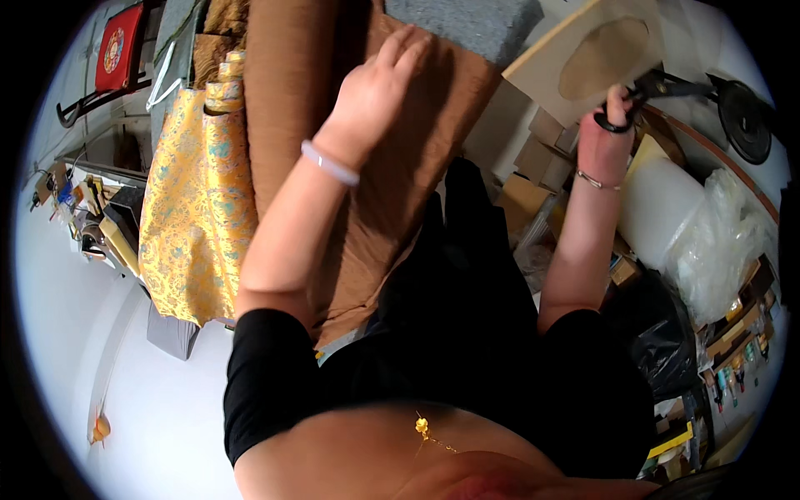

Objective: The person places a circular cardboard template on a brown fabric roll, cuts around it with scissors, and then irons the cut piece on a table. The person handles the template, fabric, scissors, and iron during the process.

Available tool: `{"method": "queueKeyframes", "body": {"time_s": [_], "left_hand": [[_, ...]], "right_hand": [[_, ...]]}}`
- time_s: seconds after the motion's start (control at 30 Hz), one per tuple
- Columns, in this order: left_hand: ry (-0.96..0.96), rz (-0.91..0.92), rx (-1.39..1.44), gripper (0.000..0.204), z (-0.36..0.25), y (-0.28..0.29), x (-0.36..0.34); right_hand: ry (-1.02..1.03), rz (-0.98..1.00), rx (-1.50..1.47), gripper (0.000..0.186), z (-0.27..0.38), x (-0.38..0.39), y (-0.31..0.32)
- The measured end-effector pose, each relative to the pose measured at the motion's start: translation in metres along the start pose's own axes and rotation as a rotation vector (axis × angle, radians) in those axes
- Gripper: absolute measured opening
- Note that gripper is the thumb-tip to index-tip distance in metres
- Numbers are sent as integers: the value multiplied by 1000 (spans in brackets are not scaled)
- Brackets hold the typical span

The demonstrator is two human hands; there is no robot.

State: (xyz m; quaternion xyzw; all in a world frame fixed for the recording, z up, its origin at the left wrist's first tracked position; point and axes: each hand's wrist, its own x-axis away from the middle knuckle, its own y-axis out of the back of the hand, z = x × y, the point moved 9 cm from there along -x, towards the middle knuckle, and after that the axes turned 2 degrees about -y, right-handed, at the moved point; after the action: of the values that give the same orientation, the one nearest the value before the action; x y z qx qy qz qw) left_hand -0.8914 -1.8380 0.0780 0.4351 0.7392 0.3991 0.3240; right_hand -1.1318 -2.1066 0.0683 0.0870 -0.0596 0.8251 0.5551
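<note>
My left hand (373, 98) lies on a sheet of brown fabric (367, 225), its fingers stretched forward toward the far edge. Beside it on the left runs a thick roll of the same brown fabric (287, 108). The brown sheet hangs down over the near edge toward my lap. Off to the right, clear of the fabric, my right hand (607, 137) is raised and closed on a pair of black-handled scissors (658, 87). The scissors point away to the right; whether their blades are apart I cannot tell.
Grey felt-like material (475, 29) lies beyond the brown sheet. Yellow floral brocade (192, 217) hangs left of the roll. A pale board (575, 58) stands at the far right, above cardboard boxes (542, 158), clear plastic wrap (717, 250) and a black bag (658, 333).
</note>
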Motion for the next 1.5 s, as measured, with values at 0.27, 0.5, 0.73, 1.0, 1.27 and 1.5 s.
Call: {"method": "queueKeyframes", "body": {"time_s": [0.27,0.5,0.73,1.0,1.27,1.5], "left_hand": [[14,496,-115,11,80,-61,-51],[369,213,-704,14,98,22,-91],[89,-231,-552,53,4,-22,-58],[339,88,-201,78,-77,-123,45],[152,-64,294,56,-80,-93,47],[494,-259,-35,57,31,-57,56]], "right_hand": [[-205,-19,-223,17,-5,21,97],[-276,-183,-180,22,-5,25,112],[-289,-104,-89,22,-28,20,127],[-388,-73,-75,23,-32,18,96],[-423,-10,-19,25,-33,15,50],[-416,126,2,23,-45,11,-11]]}}
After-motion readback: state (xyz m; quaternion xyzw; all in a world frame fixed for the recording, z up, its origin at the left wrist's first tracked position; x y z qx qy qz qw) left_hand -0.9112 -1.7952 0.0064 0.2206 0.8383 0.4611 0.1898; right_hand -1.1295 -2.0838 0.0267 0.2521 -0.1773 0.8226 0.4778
